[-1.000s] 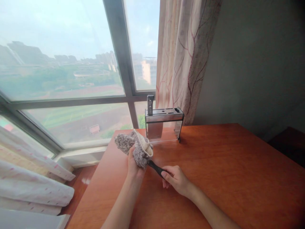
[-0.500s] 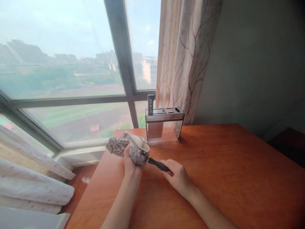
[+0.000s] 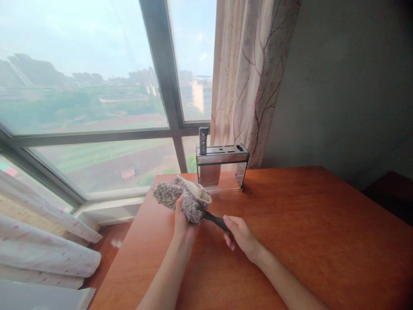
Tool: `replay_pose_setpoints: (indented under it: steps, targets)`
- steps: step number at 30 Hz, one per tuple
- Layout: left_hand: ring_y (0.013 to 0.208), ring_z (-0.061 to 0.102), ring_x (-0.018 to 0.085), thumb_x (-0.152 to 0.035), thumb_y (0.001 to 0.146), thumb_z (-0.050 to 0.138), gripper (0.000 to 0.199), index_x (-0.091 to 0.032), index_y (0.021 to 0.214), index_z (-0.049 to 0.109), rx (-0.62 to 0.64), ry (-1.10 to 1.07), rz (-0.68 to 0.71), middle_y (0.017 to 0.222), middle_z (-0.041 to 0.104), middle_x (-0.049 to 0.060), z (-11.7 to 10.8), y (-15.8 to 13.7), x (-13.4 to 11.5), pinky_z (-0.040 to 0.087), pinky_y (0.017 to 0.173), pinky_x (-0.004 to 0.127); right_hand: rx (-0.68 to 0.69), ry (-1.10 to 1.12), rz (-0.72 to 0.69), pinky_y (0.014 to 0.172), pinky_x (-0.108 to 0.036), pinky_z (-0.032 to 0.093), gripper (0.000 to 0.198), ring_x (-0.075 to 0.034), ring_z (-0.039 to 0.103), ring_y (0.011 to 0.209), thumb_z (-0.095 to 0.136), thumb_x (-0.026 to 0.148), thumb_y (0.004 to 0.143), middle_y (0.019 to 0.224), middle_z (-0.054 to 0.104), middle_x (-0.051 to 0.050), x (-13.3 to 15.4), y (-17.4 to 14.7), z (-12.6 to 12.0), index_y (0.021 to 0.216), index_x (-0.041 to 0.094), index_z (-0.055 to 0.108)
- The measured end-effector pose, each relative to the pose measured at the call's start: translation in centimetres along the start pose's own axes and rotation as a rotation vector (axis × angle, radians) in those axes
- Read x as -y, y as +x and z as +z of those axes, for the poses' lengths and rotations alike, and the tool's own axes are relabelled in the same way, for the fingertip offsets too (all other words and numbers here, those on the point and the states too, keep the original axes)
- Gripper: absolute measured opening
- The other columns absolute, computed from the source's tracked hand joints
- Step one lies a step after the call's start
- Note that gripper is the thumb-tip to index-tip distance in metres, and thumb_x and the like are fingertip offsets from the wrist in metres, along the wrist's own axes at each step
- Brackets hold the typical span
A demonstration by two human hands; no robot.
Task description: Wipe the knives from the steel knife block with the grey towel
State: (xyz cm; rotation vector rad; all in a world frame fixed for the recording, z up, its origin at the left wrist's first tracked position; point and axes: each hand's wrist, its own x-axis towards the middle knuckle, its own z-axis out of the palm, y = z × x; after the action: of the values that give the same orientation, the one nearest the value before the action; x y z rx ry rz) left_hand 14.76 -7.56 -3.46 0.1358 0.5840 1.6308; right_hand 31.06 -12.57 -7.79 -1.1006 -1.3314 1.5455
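Cloth [image 3: 167, 196] first, since both hands are busy around it: just one piece, fuzzy, speckled grey and whitish, with a smoother cream side showing where it folds open at the top right. It's bunched up over the left part of the table [image 3: 306, 237], on the near side of the knife holder. The left hand [image 3: 185, 226] is closed around it from below, thumb up against the fuzz.

One black handle [image 3: 215, 220] sticks out of the bundle on the right, slanting down toward the near right, with ridges along it. The right hand [image 3: 240, 237] has its end pinched, thumb on top and fingers curled underneath. Whatever that handle belongs to is covered by the cloth, so I can't tell you what it looks like.

Only one container on the table: the knife holder [image 3: 222, 159], upright near the far edge, with see-through sides and a metallic top that has several dark slots. One knife [image 3: 203, 141] is in it, at the left end, dark handle poking straight up with a few light dots on it. You can kinda make out a wide blade through the clear side.

Further out, there's a big window [image 3: 80, 64] on the far left, a branch-patterned curtain [image 3: 245, 77] behind the holder, a paler curtain [image 3: 41, 241] at near left, and a grey wall [image 3: 338, 86] on the far right.
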Motion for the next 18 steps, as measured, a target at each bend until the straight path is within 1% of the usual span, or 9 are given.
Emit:
replay_pose_setpoints:
  steps: [1, 3, 6, 8, 10, 12, 15, 16, 18]
  targets:
    - [0.07, 0.067, 0.016, -0.023, 0.078, 0.06, 0.024, -0.016, 0.1, 0.065, 0.002, 0.007, 0.001, 0.079, 0.07, 0.003, -0.1, 0.1, -0.2, 0.056, 0.066, 0.025, 0.009, -0.019, -0.027, 0.035, -0.019, 0.03, 0.045, -0.009, 0.04, 0.033, 0.038, 0.056, 0.089, 0.043, 0.05, 0.005, 0.1, 0.0, 0.0, 0.074, 0.017, 0.055]
    - [0.073, 0.067, 0.018, -0.025, 0.078, 0.06, 0.024, -0.015, 0.1, 0.065, 0.011, 0.033, 0.016, 0.079, 0.07, 0.003, -0.4, 0.4, -0.7, 0.056, 0.067, 0.027, 0.014, -0.13, -0.136, 0.042, -0.02, 0.037, 0.039, -0.01, 0.048, 0.041, 0.044, 0.049, 0.089, 0.051, 0.056, 0.002, 0.5, -0.1, -0.2, 0.08, 0.016, 0.061]
    - [0.078, 0.068, 0.021, -0.029, 0.079, 0.061, 0.026, -0.014, 0.1, 0.065, 0.029, 0.084, 0.049, 0.081, 0.07, 0.005, -0.5, 0.7, -1.7, 0.057, 0.07, 0.03, -0.043, -0.381, -0.344, 0.058, -0.024, 0.045, 0.022, -0.015, 0.059, 0.064, 0.057, 0.035, 0.084, 0.073, 0.065, -0.002, 1.2, -0.4, -0.5, 0.095, 0.018, 0.067]
    - [0.08, 0.067, 0.021, -0.031, 0.081, 0.06, 0.027, -0.014, 0.101, 0.065, 0.015, 0.108, 0.099, 0.084, 0.07, 0.006, -0.5, 0.9, -2.2, 0.057, 0.071, 0.031, -0.088, -0.497, -0.459, 0.063, -0.025, 0.046, 0.024, -0.017, 0.06, 0.075, 0.062, 0.026, 0.08, 0.086, 0.066, -0.003, 1.5, -0.5, -0.7, 0.102, 0.022, 0.067]
    - [0.08, 0.067, 0.019, -0.03, 0.082, 0.061, 0.025, -0.015, 0.101, 0.065, -0.039, 0.124, 0.173, 0.087, 0.07, 0.006, -0.5, 1.0, -2.4, 0.057, 0.073, 0.03, -0.115, -0.55, -0.54, 0.064, -0.025, 0.046, 0.031, -0.017, 0.06, 0.078, 0.061, 0.021, 0.079, 0.091, 0.066, -0.004, 1.4, -0.6, -0.9, 0.11, 0.025, 0.064]
    - [0.08, 0.067, 0.017, -0.028, 0.081, 0.064, 0.024, -0.016, 0.101, 0.064, -0.098, 0.145, 0.262, 0.091, 0.07, 0.005, -0.6, 1.2, -2.2, 0.056, 0.073, 0.028, -0.143, -0.579, -0.593, 0.067, -0.025, 0.047, 0.034, -0.017, 0.061, 0.079, 0.059, 0.019, 0.081, 0.092, 0.065, -0.004, 1.1, -0.5, -1.1, 0.114, 0.026, 0.062]
    - [0.079, 0.066, 0.014, -0.026, 0.076, 0.07, 0.026, -0.017, 0.1, 0.064, -0.105, 0.212, 0.349, 0.094, 0.07, 0.004, -0.8, 1.2, -1.4, 0.056, 0.074, 0.026, -0.177, -0.612, -0.603, 0.07, -0.027, 0.049, 0.033, -0.017, 0.062, 0.078, 0.06, 0.021, 0.082, 0.093, 0.066, -0.004, 0.6, -0.4, -1.1, 0.115, 0.025, 0.061]
    - [0.079, 0.066, 0.014, -0.026, 0.074, 0.072, 0.028, -0.017, 0.099, 0.064, -0.086, 0.238, 0.35, 0.094, 0.069, 0.004, -0.8, 1.0, -1.0, 0.056, 0.074, 0.026, -0.179, -0.616, -0.595, 0.071, -0.027, 0.049, 0.032, -0.017, 0.062, 0.078, 0.06, 0.023, 0.083, 0.094, 0.067, -0.005, 0.5, -0.4, -1.1, 0.114, 0.024, 0.061]
    - [0.078, 0.066, 0.014, -0.023, 0.07, 0.076, 0.032, -0.016, 0.1, 0.064, -0.04, 0.284, 0.304, 0.094, 0.069, 0.004, -0.7, 0.7, -0.3, 0.056, 0.074, 0.026, -0.181, -0.61, -0.589, 0.073, -0.028, 0.05, 0.029, -0.018, 0.063, 0.08, 0.059, 0.026, 0.084, 0.096, 0.068, -0.005, 0.4, -0.5, -1.0, 0.112, 0.024, 0.061]
